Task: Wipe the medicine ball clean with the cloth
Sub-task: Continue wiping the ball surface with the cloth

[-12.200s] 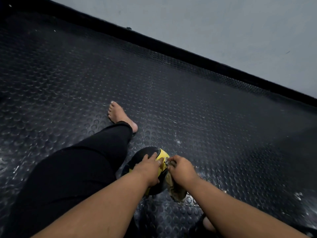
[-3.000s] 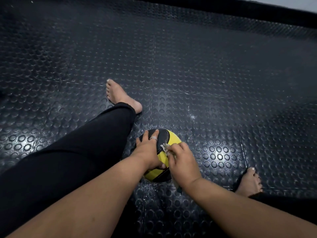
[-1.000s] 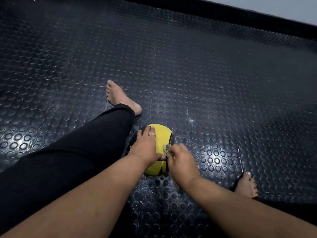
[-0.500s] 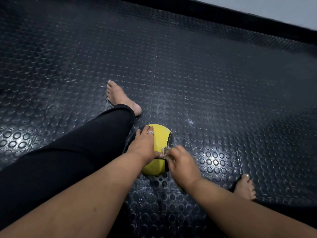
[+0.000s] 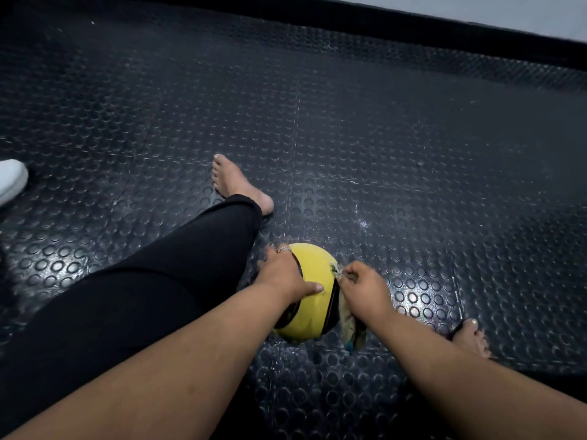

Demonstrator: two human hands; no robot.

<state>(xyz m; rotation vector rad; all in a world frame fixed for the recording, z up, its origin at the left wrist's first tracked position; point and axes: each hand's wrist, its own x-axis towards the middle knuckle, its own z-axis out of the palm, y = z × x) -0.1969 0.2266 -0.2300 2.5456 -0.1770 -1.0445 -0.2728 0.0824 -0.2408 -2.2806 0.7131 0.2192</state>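
A yellow medicine ball [image 5: 313, 292] with black stripes sits on the studded black floor between my legs. My left hand [image 5: 284, 274] lies on the ball's left side, fingers spread over its top and thumb on the yellow panel. My right hand [image 5: 365, 289] grips a bunched pale cloth [image 5: 349, 327] against the ball's right side. The cloth hangs down below that hand to the floor.
My left leg [image 5: 158, 287] in black trousers stretches out beside the ball, bare foot [image 5: 236, 185] ahead. My right foot [image 5: 471, 338] lies to the right. A white shoe [image 5: 11, 181] shows at the left edge. A black skirting and grey wall [image 5: 476, 11] run along the far side.
The right hand with the cloth has slid from the ball's front to its right side. The ball has turned a little under the left hand. A white shoe has come into view at left.
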